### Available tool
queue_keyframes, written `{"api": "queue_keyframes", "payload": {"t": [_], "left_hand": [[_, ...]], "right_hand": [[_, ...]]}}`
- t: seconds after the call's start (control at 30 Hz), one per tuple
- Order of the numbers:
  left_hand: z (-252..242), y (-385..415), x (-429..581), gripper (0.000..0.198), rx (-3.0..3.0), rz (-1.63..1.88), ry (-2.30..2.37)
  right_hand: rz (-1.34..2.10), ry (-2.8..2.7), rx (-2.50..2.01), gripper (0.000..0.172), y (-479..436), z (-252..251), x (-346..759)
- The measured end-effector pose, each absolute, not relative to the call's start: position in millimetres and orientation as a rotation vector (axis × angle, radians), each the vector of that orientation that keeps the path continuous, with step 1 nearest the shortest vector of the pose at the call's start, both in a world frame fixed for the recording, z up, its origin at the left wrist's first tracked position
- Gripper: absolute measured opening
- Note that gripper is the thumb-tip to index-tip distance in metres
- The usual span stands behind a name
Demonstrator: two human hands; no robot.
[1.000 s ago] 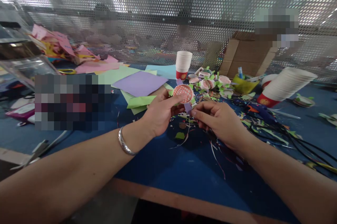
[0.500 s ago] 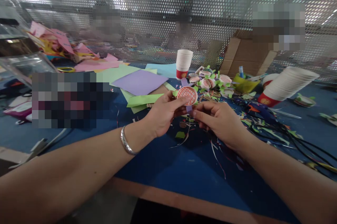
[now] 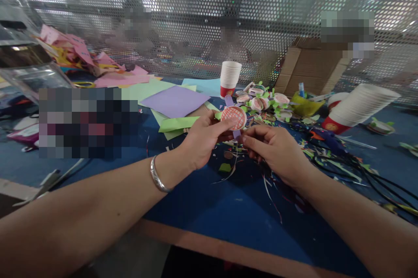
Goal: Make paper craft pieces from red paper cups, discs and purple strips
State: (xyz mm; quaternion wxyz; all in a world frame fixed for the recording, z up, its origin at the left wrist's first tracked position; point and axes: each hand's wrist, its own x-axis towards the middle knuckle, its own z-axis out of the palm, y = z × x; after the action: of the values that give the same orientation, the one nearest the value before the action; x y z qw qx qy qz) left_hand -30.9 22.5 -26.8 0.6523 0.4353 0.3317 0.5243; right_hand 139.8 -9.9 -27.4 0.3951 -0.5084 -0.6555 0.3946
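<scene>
Between thumb and fingers, my left hand (image 3: 207,136) grips a round paper disc (image 3: 237,117) with an orange-red grid on white. A purple paper strip (image 3: 237,134) sticks out below the disc, another purple end shows above it, and a bit of green paper is at its left. My right hand (image 3: 272,147) is closed in a pinch at the lower purple strip's edge. The undersides of the fingers are hidden. Just behind the hands lies a heap of similar small paper pieces (image 3: 257,103) with green tabs.
Purple paper (image 3: 176,100) and green sheets lie left of the hands. A cup stack (image 3: 230,77) stands behind; another cup stack (image 3: 365,106) leans at right near a glue gun (image 3: 329,141) with black cables. Cardboard (image 3: 307,67) rests against the mesh wall. Scraps litter the blue table (image 3: 209,208).
The view has shifted very slightly. Both hands hold nearly the same pose around the disc and purple strip; nothing was let go.
</scene>
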Motion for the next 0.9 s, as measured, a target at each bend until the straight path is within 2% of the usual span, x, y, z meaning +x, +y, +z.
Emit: {"api": "queue_keyframes", "payload": {"t": [0.13, 0.53, 0.7, 0.9], "left_hand": [[-26.8, 23.1, -30.3, 0.032, 0.994, 1.260, 0.788], [-28.3, 23.2, -31.2, 0.041, 1.032, 1.256, 0.756], [-29.0, 24.7, -32.0, 0.037, 1.062, 1.253, 0.729], [-28.0, 28.5, -35.8, 0.037, 1.032, 1.260, 0.752]], "right_hand": [[0.974, -1.696, -1.293, 0.021, -9.9, -27.6, 140.2], [0.950, -1.713, -1.274, 0.023, -10.5, -25.8, 139.6], [0.930, -1.706, -1.289, 0.023, -11.0, -26.0, 139.9], [0.746, -1.692, -1.328, 0.027, -13.2, -22.5, 141.3]]}}
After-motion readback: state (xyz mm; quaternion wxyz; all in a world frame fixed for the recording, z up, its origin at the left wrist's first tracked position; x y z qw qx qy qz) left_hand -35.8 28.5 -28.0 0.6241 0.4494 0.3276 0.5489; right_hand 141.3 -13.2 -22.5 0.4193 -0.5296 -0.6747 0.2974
